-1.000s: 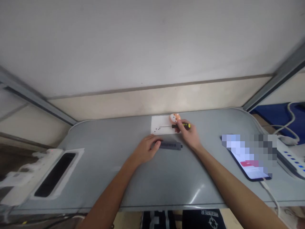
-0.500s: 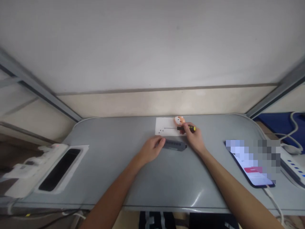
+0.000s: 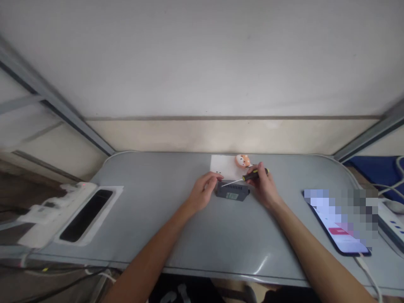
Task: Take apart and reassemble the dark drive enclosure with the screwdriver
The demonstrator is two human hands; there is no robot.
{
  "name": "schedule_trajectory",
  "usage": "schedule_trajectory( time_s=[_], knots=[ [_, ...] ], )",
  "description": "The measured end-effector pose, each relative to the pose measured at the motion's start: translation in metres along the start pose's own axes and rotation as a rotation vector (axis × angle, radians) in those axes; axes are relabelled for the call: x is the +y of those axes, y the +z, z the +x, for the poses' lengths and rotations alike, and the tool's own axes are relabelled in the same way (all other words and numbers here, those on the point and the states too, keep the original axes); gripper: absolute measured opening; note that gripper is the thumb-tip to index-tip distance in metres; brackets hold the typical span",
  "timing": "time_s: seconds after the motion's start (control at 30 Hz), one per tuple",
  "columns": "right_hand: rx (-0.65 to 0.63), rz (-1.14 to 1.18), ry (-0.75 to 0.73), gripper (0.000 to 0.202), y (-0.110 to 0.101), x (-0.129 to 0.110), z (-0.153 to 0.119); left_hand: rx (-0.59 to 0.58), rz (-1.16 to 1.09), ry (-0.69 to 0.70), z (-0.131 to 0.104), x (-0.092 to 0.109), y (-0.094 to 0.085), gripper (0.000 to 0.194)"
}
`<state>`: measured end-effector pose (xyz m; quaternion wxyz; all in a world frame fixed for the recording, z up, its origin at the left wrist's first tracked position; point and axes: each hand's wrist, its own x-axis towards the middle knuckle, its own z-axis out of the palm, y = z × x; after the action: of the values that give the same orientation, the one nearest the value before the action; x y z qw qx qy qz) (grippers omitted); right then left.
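Note:
A dark grey box (image 3: 232, 191) with a row of slots and a pale green label is on the grey table, tilted. My left hand (image 3: 203, 190) is closed at its left end, fingertips against the corner. My right hand (image 3: 262, 184) grips a black and yellow screwdriver (image 3: 249, 176), whose thin shaft points left, its tip at the box's upper left. Behind the box lies a white paper (image 3: 225, 165) with small dark screws (image 3: 218, 172) on it. An orange and white animal-faced object (image 3: 242, 160) rests at the paper's right edge.
On the left of the table (image 3: 132, 227) are a dark phone (image 3: 86, 215) on white paper and a white power strip (image 3: 59, 210) with plugs. To the right lie a lit phone (image 3: 342, 231) with a cable and another power strip (image 3: 393, 223).
The screwdriver tip has moved from above the paper down to the box. The box now shows more of its labelled face. The whole view has shifted slightly.

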<state>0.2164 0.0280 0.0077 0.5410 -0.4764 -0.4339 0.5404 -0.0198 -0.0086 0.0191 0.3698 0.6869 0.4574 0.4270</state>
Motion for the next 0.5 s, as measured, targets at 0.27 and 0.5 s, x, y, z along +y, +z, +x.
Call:
schedule_trajectory(
  time_s=[0.27, 0.5],
  knots=[
    [0.018, 0.038, 0.043, 0.06, 0.0054, 0.0013, 0.0001, -0.042, -0.032, 0.034, -0.0014, 0.0009, 0.0003, 0.035],
    [0.0, 0.105, 0.06, 0.059, 0.0037, 0.0037, 0.0017, -0.043, -0.037, 0.03, -0.0008, 0.0026, -0.0012, 0.032]
  ],
)
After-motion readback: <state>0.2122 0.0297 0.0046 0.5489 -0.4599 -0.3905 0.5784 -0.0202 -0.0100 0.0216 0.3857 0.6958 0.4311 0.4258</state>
